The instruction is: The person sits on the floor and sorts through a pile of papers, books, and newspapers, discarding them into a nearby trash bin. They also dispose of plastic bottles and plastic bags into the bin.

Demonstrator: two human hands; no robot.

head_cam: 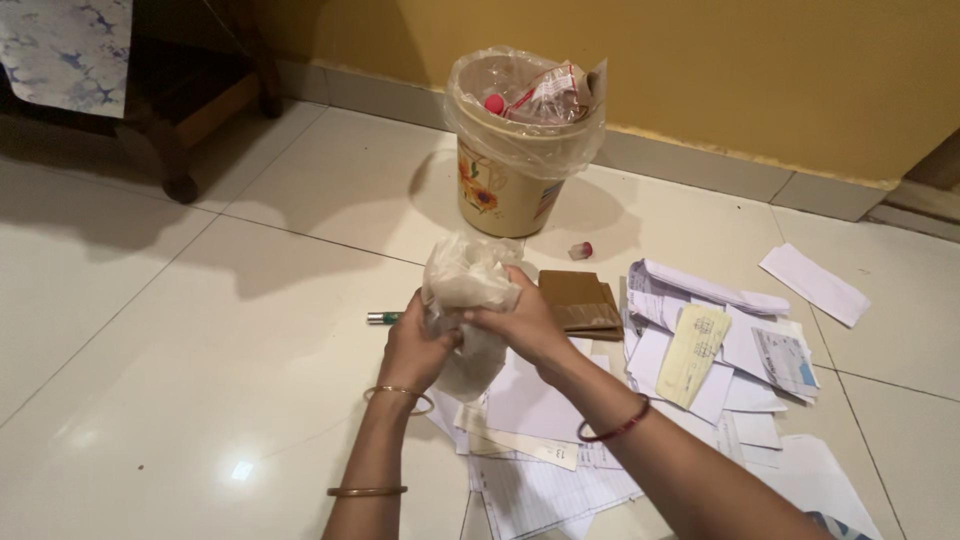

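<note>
Head view: left hand [415, 350] & right hand [525, 325] both pinch a crumpled thin plastic bag [465, 285], held above the paper pile [560, 440] on the tiled floor [200, 330]. Flimsy film could tear or slip from the fingers, esp. w/ the lined waste bin [520, 150] well apart, and land on the papers.

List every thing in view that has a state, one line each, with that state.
plastic bag: crumpled, gripped by both hands
left hand: closed on the bag
right hand: closed on the bag
bin: upright, lined, holding rubbish
brown envelopes: flat, stacked
papers: scattered on floor
</note>
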